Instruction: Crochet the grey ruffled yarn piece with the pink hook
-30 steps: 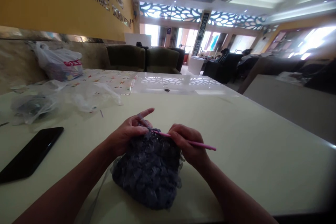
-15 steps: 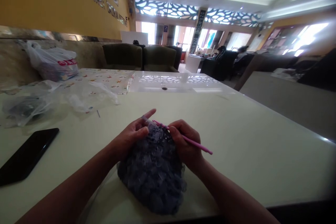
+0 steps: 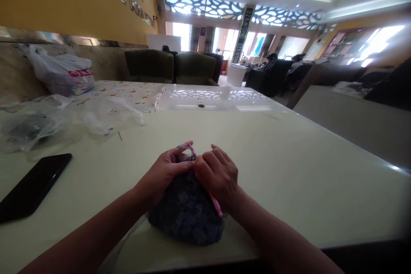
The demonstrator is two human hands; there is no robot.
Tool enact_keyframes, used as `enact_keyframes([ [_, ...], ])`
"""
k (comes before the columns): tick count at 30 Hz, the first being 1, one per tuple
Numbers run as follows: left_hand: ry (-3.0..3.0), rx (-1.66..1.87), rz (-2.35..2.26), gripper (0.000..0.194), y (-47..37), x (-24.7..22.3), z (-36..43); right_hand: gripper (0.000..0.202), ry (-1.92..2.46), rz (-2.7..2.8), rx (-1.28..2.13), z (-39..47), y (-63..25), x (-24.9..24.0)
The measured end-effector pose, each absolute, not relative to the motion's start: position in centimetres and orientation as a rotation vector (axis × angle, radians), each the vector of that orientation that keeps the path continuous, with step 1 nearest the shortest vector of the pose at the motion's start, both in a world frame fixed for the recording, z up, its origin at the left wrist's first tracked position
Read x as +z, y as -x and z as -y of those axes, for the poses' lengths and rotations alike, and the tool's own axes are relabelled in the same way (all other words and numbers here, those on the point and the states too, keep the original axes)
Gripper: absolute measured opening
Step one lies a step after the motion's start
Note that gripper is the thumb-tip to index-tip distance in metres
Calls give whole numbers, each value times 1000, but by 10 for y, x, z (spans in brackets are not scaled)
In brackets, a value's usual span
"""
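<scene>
A dark blue-grey crocheted piece (image 3: 189, 214) with a scaly, textured surface rests on the pale table below my hands. My left hand (image 3: 165, 171) pinches its upper left edge, with a strand of yarn running over the fingers. My right hand (image 3: 218, 173) is closed round a pink crochet hook (image 3: 216, 205), whose tip shows between the hands at the top of the piece and whose end sticks out below the palm. Both hands touch the piece, and the right fingers lie against the left thumb. The middle of the hook is hidden.
A black phone (image 3: 35, 186) lies at the left. Behind it are crumpled clear plastic bags (image 3: 109, 115) and a full white carrier bag (image 3: 67, 72) by the wall. Green armchairs (image 3: 195, 68) stand past the table (image 3: 305, 171); people sit further back.
My right hand has turned over and moved in against my left thumb. The hook has swung from slanting right to pointing steeply down. The crocheted piece has shifted and is more covered.
</scene>
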State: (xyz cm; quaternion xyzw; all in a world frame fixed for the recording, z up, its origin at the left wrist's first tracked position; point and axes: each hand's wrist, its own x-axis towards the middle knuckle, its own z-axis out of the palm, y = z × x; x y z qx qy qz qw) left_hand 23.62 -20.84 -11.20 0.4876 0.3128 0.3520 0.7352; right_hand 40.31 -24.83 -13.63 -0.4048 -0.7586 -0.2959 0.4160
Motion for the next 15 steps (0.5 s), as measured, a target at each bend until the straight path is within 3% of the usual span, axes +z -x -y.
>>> enact_keyframes([
  [3, -927, 547, -482, 68, -231, -107, 205, 8, 797, 1888, -670, 253, -404, -134],
  [6, -911, 533, -388, 73, -222, -103, 198, 8, 687, 1843, -363, 255, -405, -129],
  [15, -1001, 596, -455, 61, -214, -102, 185, 23, 817, 1705, 598, 254, -422, -117],
])
